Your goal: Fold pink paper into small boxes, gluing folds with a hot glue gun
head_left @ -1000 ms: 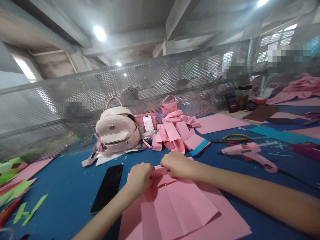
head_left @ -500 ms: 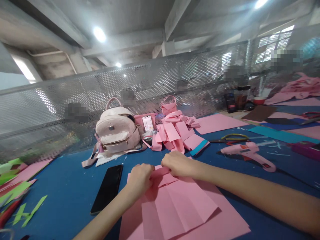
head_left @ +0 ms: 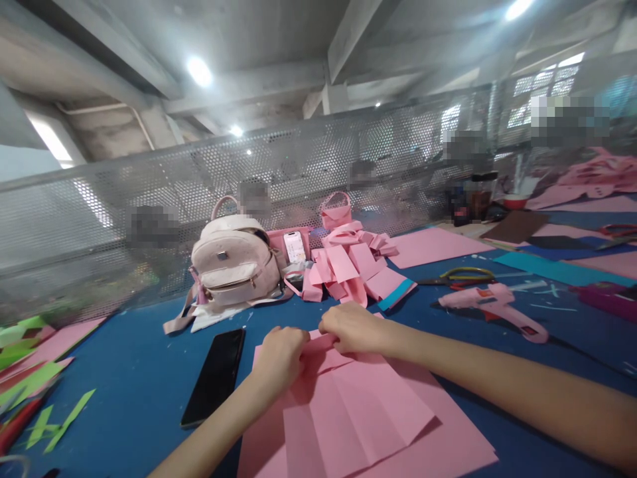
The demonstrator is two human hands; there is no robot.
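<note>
A pink pleated paper sheet (head_left: 358,405) fans out on the blue table (head_left: 129,372), lying on top of a flat pink sheet (head_left: 458,438). My left hand (head_left: 281,355) is closed, pinching the gathered far end of the pleats from the left. My right hand (head_left: 351,327) is closed on the same gathered end from the right. The two hands nearly touch over the folds.
A black phone (head_left: 215,375) lies left of my hands. Behind are a pale pink backpack (head_left: 233,262), a pile of folded pink paper pieces (head_left: 351,262) and a second phone (head_left: 294,245). A pink glue gun (head_left: 490,304) and scissors (head_left: 462,273) lie right. Green scraps (head_left: 30,372) lie left.
Nothing but a slight shift of the view; both hands keep their pinch on the gathered pleats.
</note>
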